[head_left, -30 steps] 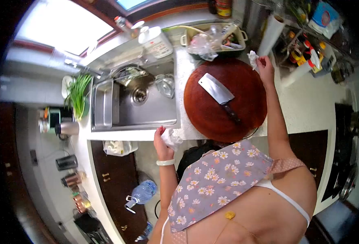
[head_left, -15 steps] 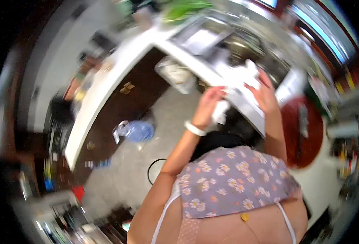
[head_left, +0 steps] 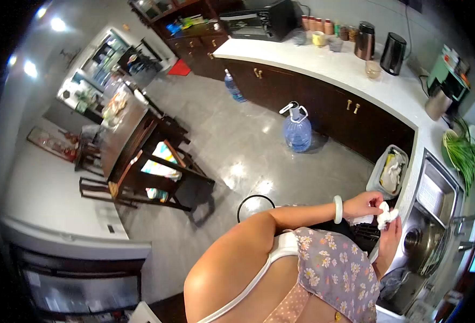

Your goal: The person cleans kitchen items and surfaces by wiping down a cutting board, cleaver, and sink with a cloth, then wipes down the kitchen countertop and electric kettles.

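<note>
My left hand (head_left: 367,204), with a pale bangle on its wrist, pinches a crumpled white paper tissue (head_left: 386,216) between thumb and fingers. From the other side, my right hand (head_left: 390,240) has its fingers closed against the same tissue. Both hands are in front of the counter edge beside the sink (head_left: 436,202). Another white piece (head_left: 362,219) shows below my left hand; I cannot tell whether it is held. A bin (head_left: 384,185) with a bag and waste in it stands just beyond my left hand.
A large blue water bottle (head_left: 297,133) stands on the floor, with a second bottle (head_left: 234,88) farther off. Green leafy vegetables (head_left: 462,153) lie past the sink. Kettles and jars line the white counter (head_left: 323,59). A dining table (head_left: 124,134) with chairs is at left.
The view has swung left, bringing the dining area into sight and the sink to the right edge. Both hands still hold the white tissue, now bunched smaller between them.
</note>
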The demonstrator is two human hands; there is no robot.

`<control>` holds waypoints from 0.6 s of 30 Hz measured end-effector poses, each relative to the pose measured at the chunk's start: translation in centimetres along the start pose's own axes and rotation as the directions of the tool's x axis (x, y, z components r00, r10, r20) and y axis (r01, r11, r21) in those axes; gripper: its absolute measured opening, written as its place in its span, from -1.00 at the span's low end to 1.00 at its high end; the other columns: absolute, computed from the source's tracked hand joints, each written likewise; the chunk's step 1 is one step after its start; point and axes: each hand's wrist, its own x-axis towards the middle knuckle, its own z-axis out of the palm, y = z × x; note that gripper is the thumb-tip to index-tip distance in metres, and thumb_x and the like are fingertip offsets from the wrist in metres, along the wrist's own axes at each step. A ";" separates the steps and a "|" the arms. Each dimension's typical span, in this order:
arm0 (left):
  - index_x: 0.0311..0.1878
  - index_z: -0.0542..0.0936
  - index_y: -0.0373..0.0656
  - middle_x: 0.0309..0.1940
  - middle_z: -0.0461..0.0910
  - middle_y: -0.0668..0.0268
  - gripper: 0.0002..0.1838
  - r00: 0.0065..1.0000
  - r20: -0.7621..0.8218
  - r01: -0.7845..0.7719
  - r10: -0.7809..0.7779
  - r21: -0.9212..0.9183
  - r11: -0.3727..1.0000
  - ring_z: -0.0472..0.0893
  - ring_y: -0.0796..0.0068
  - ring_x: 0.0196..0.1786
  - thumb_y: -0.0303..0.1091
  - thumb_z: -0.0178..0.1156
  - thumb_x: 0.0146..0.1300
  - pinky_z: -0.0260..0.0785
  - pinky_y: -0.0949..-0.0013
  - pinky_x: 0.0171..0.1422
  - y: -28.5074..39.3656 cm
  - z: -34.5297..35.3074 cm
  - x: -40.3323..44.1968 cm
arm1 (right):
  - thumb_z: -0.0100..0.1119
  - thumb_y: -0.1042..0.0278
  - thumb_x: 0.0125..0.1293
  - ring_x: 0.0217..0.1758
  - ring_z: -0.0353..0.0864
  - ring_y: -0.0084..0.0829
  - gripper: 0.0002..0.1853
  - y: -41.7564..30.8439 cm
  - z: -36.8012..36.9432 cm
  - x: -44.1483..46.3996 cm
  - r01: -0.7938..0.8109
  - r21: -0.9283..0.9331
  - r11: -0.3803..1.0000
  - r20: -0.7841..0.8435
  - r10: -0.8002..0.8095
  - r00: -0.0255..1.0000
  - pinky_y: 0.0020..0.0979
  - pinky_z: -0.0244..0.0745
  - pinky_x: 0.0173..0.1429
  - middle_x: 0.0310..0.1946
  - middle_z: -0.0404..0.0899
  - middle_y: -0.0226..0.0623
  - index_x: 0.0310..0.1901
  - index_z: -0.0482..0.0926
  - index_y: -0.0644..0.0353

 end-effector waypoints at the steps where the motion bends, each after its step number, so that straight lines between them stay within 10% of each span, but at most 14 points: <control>1: -0.34 0.38 -0.19 -0.46 0.37 0.47 -0.79 1.000 -0.026 -0.013 0.013 0.024 1.000 0.32 0.69 -0.35 -0.44 0.27 0.17 0.26 0.54 -0.27 0.3 0.1 -0.1 | -0.02 0.34 0.42 0.12 0.46 -0.33 -0.57 0.0 -1.1 0.8 -0.058 0.061 0.996 0.139 0.049 0.989 -0.38 0.38 0.18 0.12 0.41 -0.21 0.25 0.25 0.29; 6: -0.30 0.39 -0.18 -0.45 0.37 0.48 -0.80 0.985 -0.170 -0.003 -0.008 -0.062 0.998 0.35 0.69 -0.34 -0.47 0.25 0.16 0.28 0.52 -0.24 -0.5 1.4 0.5 | 0.05 0.37 0.37 0.11 0.46 -0.33 -0.56 -1.4 -3.5 1.0 -0.059 0.286 0.956 -0.117 0.096 0.989 -0.29 0.39 0.18 0.10 0.44 -0.19 0.24 0.27 0.29; 10: -0.21 0.41 -0.14 -0.32 0.41 0.48 -0.85 0.985 -0.163 -0.044 0.058 0.091 0.995 0.39 0.66 -0.22 -0.45 0.20 0.23 0.34 0.51 -0.10 -2.9 2.0 0.3 | 0.02 0.43 0.36 0.15 0.41 -0.27 -0.63 1.0 -9.8 2.1 -0.125 0.386 0.914 0.068 0.107 0.992 -0.28 0.39 0.18 0.14 0.40 -0.13 0.17 0.31 0.25; 13: -0.01 0.40 -0.08 -0.17 0.48 0.37 -0.70 0.998 -0.043 -0.053 0.037 -0.482 0.875 0.50 0.48 -0.08 -0.42 0.23 0.21 0.45 0.34 0.02 -3.1 2.5 0.1 | 0.07 0.34 0.32 0.02 0.48 -0.30 -0.62 -1.5 -8.5 0.8 -0.149 0.406 0.901 -0.063 0.190 0.980 -0.31 0.42 0.13 0.05 0.45 -0.21 0.15 0.37 0.21; 18: -0.13 0.42 -0.10 -0.32 0.52 0.43 -0.92 0.927 -0.083 0.318 -0.365 -0.339 0.885 0.51 0.65 -0.24 -0.38 0.08 0.36 0.41 0.54 -0.17 1.2 7.7 2.6 | 0.07 0.29 0.33 -0.05 0.54 -0.43 -0.68 -5.1 -9.9 -1.7 0.003 0.415 0.910 -0.096 0.040 0.995 -0.28 0.46 0.07 -0.05 0.54 -0.33 0.08 0.43 0.16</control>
